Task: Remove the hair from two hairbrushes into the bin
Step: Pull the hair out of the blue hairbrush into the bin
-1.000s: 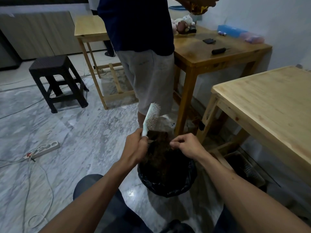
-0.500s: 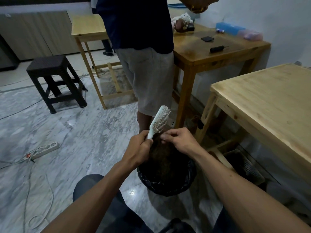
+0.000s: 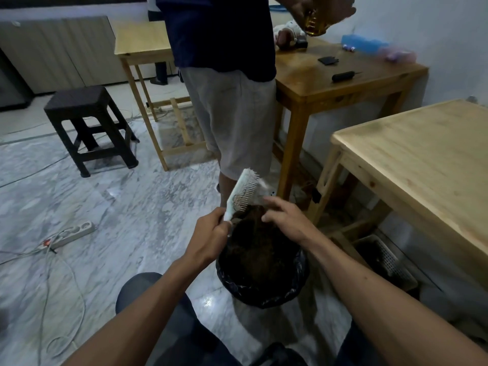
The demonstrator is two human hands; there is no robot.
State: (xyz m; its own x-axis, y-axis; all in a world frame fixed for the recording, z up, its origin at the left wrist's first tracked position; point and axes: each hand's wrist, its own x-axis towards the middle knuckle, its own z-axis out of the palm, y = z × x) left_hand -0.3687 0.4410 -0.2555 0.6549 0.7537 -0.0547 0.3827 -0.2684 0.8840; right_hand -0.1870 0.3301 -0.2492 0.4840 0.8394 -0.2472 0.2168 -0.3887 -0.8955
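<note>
A white hairbrush [image 3: 243, 192] with pale bristles is held by its handle in my left hand [image 3: 210, 233], tilted up and to the right above the bin. My right hand [image 3: 286, 219] hovers just right of the bristles with its fingers spread; I see nothing gripped in it. Below both hands stands a round bin [image 3: 298, 282] lined with a black bag and heaped with dark brown hair [image 3: 253, 249]. A few strands cling low in the bristles. No second hairbrush is visible.
A person in grey shorts [image 3: 232, 122] stands just beyond the bin. A light wooden table [image 3: 422, 159] is at right, a darker table [image 3: 343, 80] behind, a black stool [image 3: 87, 125] at left. A power strip [image 3: 71, 233] and cables lie on the marble floor.
My right hand has risen from the bin toward the bristles and its fingers have spread from a pinch. The brush has tilted a little further to the right.
</note>
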